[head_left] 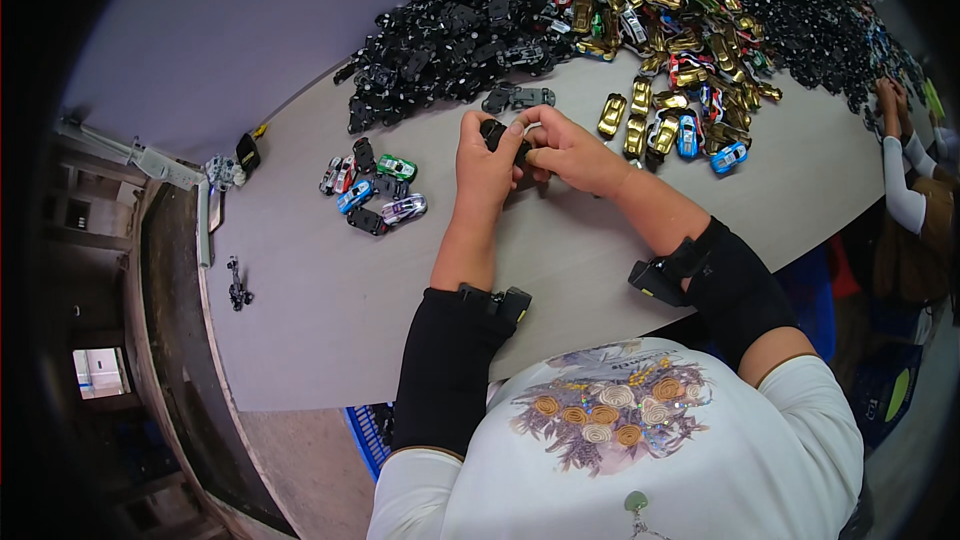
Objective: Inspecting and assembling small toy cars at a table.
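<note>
My left hand (484,162) and my right hand (578,155) meet over the middle of the table. Both have their fingers closed on a small black toy car chassis (491,134), mostly hidden by the fingers. Just beyond them lie dark toy car chassis (518,98) in a short row. Left of my hands sits a small cluster of toy cars, among them a green car (397,168), a blue car (354,197) and a silver-purple car (404,209), mixed with black chassis pieces (367,221).
A heap of black chassis (440,45) lines the far side. Beside it rises a pile of gold and coloured car bodies (690,25), then another black heap (815,30). A dark part (237,283) lies at the left edge. Another person's hands (890,100) show at far right.
</note>
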A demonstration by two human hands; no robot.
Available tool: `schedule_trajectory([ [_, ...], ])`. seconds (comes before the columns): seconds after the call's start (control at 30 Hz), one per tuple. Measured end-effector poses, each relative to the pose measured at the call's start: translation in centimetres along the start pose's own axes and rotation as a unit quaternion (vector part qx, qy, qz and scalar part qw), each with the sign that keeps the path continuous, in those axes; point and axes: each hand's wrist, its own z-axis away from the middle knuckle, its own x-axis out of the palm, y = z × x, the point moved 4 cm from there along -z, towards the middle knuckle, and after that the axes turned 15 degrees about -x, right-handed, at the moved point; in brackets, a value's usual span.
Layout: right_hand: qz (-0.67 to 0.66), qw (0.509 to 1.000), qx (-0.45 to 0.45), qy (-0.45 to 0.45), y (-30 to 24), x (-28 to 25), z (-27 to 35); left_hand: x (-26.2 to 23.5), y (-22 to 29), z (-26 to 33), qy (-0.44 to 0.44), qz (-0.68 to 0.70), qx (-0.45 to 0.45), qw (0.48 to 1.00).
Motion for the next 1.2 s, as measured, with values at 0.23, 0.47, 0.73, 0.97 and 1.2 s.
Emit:
schedule_trajectory([
  [0.23, 0.0, 0.998, -0.024, 0.057, -0.3, 0.8, -0.2, -0.1, -0.6, -0.6, 0.031, -0.068, 0.078, 0.994],
  [0.47, 0.023, 0.998, -0.001, 0.064, -1.1, -0.2, -0.1, 0.1, -0.9, -0.7, -0.092, 0.175, 0.003, 0.98],
  [0.73, 0.168, 0.975, -0.075, 0.126, -2.2, -2.6, -0.2, 1.3, -1.4, -0.5, -0.128, -0.034, 0.029, 0.991],
  [0.97, 0.22, 0.969, -0.059, 0.092, -3.5, -2.4, -0.1, 1.3, -1.4, -0.5, -0.109, -0.1, 0.051, 0.988],
  [1.2, 0.345, 0.933, -0.086, 0.061, -3.8, -2.5, -0.2, 1.5, -1.6, -0.6, -0.136, -0.11, 0.019, 0.984],
])
